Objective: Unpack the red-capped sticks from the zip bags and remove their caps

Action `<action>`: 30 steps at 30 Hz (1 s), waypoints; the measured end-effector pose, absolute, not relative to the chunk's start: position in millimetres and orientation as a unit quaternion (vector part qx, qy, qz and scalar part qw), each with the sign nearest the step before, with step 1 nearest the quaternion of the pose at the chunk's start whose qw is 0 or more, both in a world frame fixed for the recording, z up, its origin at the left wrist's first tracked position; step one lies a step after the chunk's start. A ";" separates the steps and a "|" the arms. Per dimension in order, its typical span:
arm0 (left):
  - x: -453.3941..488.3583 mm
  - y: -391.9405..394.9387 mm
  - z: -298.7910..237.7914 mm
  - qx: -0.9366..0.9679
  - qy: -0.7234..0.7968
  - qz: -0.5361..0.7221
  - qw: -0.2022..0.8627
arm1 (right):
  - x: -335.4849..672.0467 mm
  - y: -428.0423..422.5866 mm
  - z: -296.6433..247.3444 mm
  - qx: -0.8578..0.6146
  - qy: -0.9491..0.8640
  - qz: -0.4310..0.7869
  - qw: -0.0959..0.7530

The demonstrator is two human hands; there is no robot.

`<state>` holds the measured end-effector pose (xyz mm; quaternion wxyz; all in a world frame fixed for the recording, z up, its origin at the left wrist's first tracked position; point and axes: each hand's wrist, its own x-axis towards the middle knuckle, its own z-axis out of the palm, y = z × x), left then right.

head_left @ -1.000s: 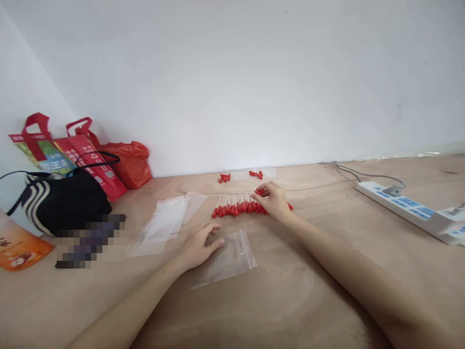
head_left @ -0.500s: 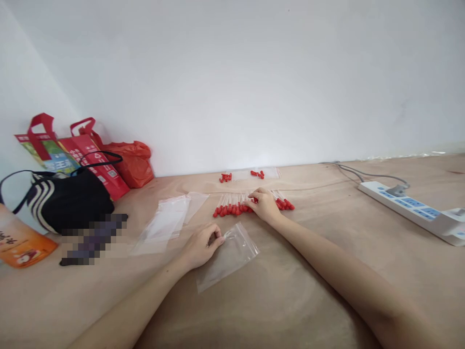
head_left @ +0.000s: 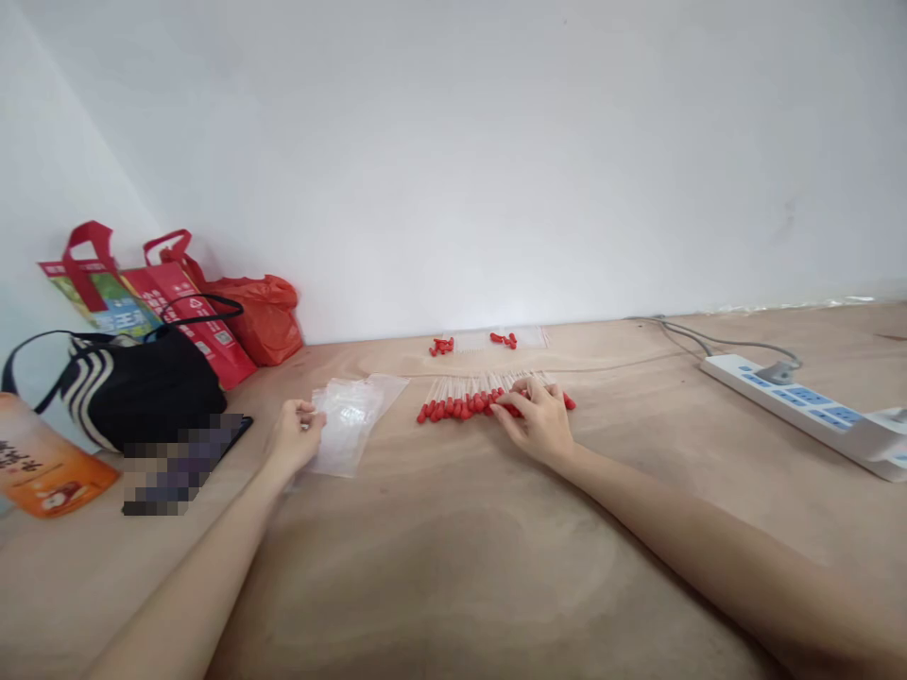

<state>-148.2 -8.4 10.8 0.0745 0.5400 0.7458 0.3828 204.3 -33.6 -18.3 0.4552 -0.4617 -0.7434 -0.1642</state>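
My left hand [head_left: 298, 436] is closed in a pinch at the left edge of the clear zip-lock bags [head_left: 347, 430], which lie overlapped on the table. Its fingertips are on a bag's edge, and the near part of that bag is partly hidden by the hand. To the right, a long row of droppers [head_left: 453, 408] with thin clear stems and red bulbs lies side by side, bulbs towards me. My right hand [head_left: 535, 420] reaches over the right part of this row, thumb and fingers curled round some red bulbs. The hand covers several of them.
Behind the row lie two filled clear bags with red bulbs [head_left: 504, 340]. A white power strip [head_left: 794, 406] with a grey cable is at right. A black bag [head_left: 142, 392], red bags [head_left: 265, 316], an orange pouch [head_left: 57, 482] and a blurred dark flat object [head_left: 184, 467] stand or lie at left.
My left hand has moved left with the single zip-lock bag, from the table's middle to the other bags. My right hand has shifted slightly right and nearer along the row.
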 end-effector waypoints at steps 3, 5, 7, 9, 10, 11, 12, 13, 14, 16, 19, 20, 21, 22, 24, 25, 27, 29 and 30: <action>-159.3 -11.3 10.6 0.541 0.801 0.253 -0.044 | 213.3 -50.7 -22.5 -0.420 -0.777 -0.156 0.441; -154.4 -17.1 12.3 0.554 0.799 0.190 -0.135 | 219.9 -58.6 -24.7 -0.395 -0.795 -0.149 0.435; -144.1 -21.2 13.8 0.589 0.767 0.167 -0.195 | 226.0 -63.1 -26.4 -0.374 -0.811 -0.138 0.428; -133.7 -21.3 13.1 0.652 0.720 0.151 -0.184 | 231.2 -65.5 -27.5 -0.360 -0.823 -0.121 0.421; -129.8 -19.6 11.7 0.680 0.704 0.134 -0.158 | 233.4 -66.3 -27.7 -0.356 -0.828 -0.112 0.419; -127.2 -17.0 9.7 0.695 0.699 0.109 -0.127 | 235.4 -67.2 -27.7 -0.353 -0.832 -0.103 0.416; -126.1 -13.9 7.4 0.697 0.706 0.081 -0.096 | 237.4 -68.2 -27.3 -0.351 -0.836 -0.094 0.412; -126.4 -10.3 5.0 0.689 0.720 0.055 -0.068 | 239.4 -69.4 -26.6 -0.350 -0.841 -0.083 0.403; -127.9 -6.7 2.9 0.676 0.734 0.033 -0.044 | 241.4 -70.9 -25.7 -0.350 -0.849 -0.070 0.390; -133.4 -0.3 0.1 0.661 0.751 0.005 -0.006 | 246.0 -74.3 -23.7 -0.349 -0.869 -0.036 0.349; -141.4 5.5 1.3 0.658 0.753 -0.007 0.017 | 252.8 -78.5 -21.9 -0.347 -0.892 0.007 0.290; -142.4 6.3 3.1 0.658 0.753 -0.007 0.019 | 254.6 -79.3 -21.8 -0.348 -0.895 0.016 0.278; -141.9 6.4 5.6 0.658 0.753 -0.005 0.018 | 256.0 -79.8 -21.9 -0.350 -0.897 0.024 0.269; -139.6 5.9 8.5 0.659 0.752 0.001 0.010 | 256.9 -79.9 -22.0 -0.352 -0.898 0.033 0.263; -128.6 1.9 15.1 0.672 0.738 0.039 -0.042 | 257.4 -79.4 -22.0 -0.353 -0.899 0.053 0.253; -119.7 -1.9 18.2 0.686 0.720 0.071 -0.078 | 257.3 -79.0 -21.8 -0.351 -0.901 0.063 0.247; -96.2 -13.8 22.5 0.737 0.641 0.157 -0.141 | 256.7 -78.1 -21.0 -0.345 -0.907 0.080 0.229; -69.3 -30.6 22.8 0.817 0.533 0.198 -0.099 | 256.2 -77.3 -20.2 -0.344 -0.911 0.089 0.209; -56.7 -39.8 21.2 0.857 0.475 0.192 -0.056 | 256.0 -77.0 -20.1 -0.347 -0.911 0.092 0.201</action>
